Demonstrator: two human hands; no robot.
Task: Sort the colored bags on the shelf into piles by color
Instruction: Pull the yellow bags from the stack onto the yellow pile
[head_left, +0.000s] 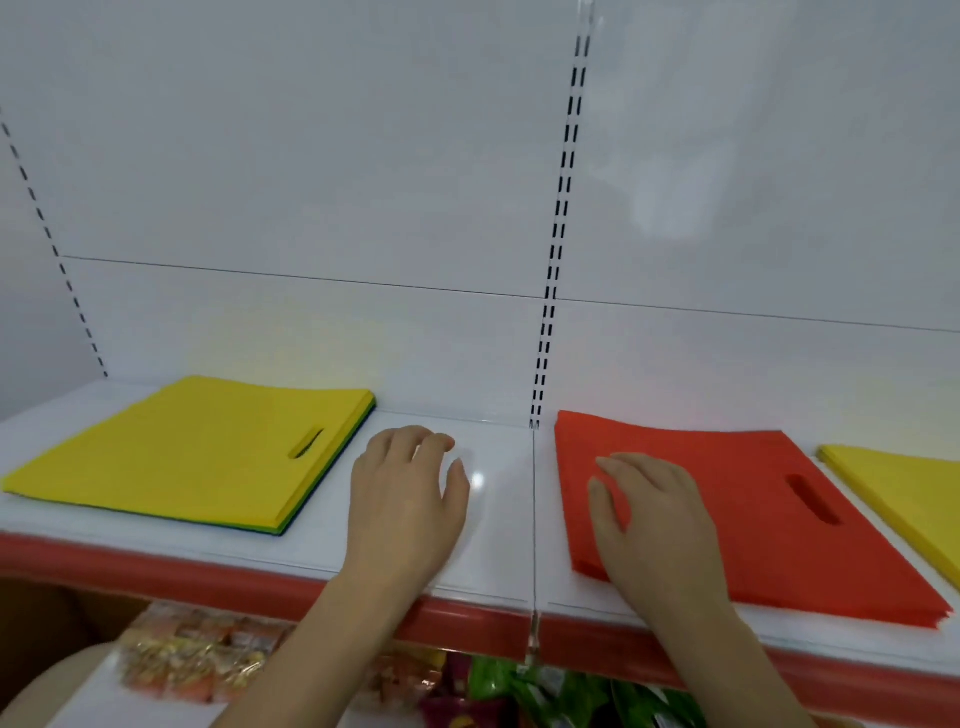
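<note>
A mixed stack of flat bags (197, 457) lies at the left of the white shelf (498, 499); its top bag is yellow, with green and blue edges showing beneath. An orange pile (779, 525) lies right of the shelf seam. A yellow pile (904, 493) sits at the far right, cut off by the frame. My left hand (405, 504) hovers over the bare shelf between the stack and the seam, fingers loosely curled, holding nothing. My right hand (649, 519) is over the orange pile's left part, fingers relaxed and empty; whether it touches is unclear.
A red price rail (260, 582) runs along the shelf's front edge. Slotted uprights (561, 208) stand against the white back wall. Below the shelf lie packaged snacks (197, 654) and green packets (550, 691).
</note>
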